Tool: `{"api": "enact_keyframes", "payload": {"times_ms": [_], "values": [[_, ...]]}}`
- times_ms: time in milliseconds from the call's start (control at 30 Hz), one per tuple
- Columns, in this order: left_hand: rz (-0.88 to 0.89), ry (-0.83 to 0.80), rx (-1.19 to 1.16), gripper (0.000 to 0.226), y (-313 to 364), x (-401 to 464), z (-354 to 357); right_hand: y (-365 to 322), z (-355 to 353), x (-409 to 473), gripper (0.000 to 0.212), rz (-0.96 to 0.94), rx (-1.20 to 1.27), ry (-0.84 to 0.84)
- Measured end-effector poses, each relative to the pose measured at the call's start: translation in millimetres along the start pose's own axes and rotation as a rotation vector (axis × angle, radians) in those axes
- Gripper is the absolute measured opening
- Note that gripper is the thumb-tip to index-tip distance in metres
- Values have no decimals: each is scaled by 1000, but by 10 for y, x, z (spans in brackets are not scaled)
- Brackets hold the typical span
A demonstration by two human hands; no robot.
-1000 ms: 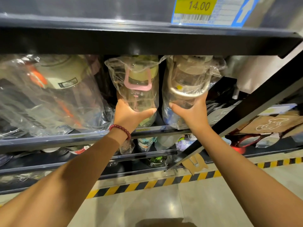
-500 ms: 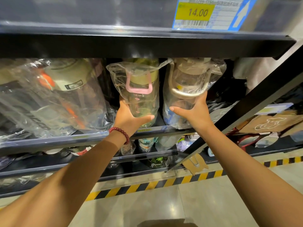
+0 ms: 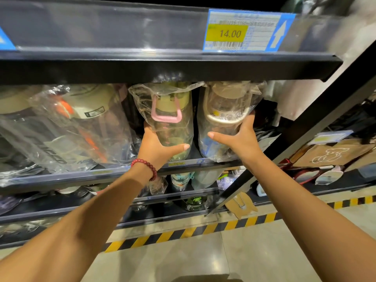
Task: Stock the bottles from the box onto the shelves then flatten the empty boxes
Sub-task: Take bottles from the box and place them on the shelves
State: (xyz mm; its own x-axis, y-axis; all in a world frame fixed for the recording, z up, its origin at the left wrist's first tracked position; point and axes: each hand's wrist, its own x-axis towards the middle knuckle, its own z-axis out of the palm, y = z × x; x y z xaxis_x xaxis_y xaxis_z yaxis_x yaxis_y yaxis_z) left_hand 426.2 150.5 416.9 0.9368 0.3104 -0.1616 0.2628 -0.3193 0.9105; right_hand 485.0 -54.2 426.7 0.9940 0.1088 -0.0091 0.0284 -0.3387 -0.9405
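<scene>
Left hand (image 3: 156, 145) grips bagged clear pink-handled bottle (image 3: 168, 121); right hand (image 3: 240, 139) grips bagged clear beige-handled bottle (image 3: 225, 115). Black upper shelf (image 3: 162, 66) overhangs; larger bagged bottles (image 3: 67, 127) crowd leftward. Grips unchanged.

Glossy tile floor (image 3: 254, 261), hazard-striped edge (image 3: 183, 234).

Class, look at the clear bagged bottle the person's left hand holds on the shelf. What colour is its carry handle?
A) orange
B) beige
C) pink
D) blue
C: the left hand grips the clear plastic-bagged bottle with the pink loop handle; the beige-handled bagged bottle is in the right hand.
</scene>
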Motion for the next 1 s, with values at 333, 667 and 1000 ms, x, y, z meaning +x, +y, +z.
{"api": "enact_keyframes", "payload": {"times_ms": [333,667,1000], "values": [[85,57,75,66,92,-196,-144,-194,-44,-277,111,-3,4,49],[76,-19,-54,96,87,-567,-295,-293,-14,-906,102,63,3,124],[55,-330,21,80,139,-1372,-153,-19,-196,-2214,66,347,18,274]]}}
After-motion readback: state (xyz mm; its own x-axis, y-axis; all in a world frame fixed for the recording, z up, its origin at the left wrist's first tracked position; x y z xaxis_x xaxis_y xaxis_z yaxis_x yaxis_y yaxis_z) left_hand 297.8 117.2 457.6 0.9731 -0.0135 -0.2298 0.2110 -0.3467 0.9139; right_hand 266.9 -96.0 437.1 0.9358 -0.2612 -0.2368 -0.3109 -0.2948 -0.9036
